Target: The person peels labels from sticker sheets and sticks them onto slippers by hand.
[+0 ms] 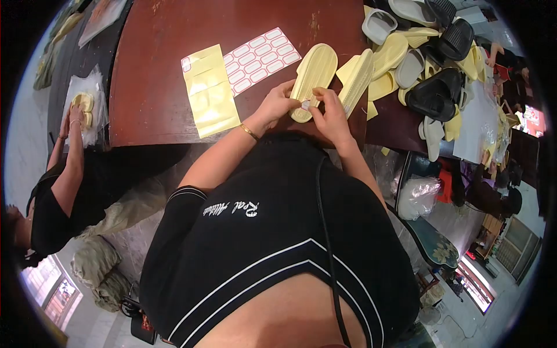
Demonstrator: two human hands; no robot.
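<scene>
Small label (306, 105) at the end of an upturned slipper (316, 66)

From my distant seat, I watch both hands working at the near edge of the reddish-brown table (148, 69). The left hand (282, 105) has its fingers bent in toward the thumb, their tips at one side of the small label. The right hand (331, 113) is partly curled, its thumb at the label's other side and its index finger bent over the sole. I cannot tell which of them grips the label, or whether it lies on the sole or just above it.

The upturned slipper is pale yellow and lies with its sole facing up, its lower end toward the wearer. Just to its right I see a second yellow slipper (358, 75), tilted, beside the right hand. To the left of the hands, a shiny yellow sheet (212, 93) overlaps a sheet of red-bordered labels (261, 61). At my right spreads a heap of slippers (411, 66) in yellow, grey and black. Far left, a co-worker's hand (76, 110) touches yellow slippers (86, 101) on clear plastic (96, 87).
</scene>
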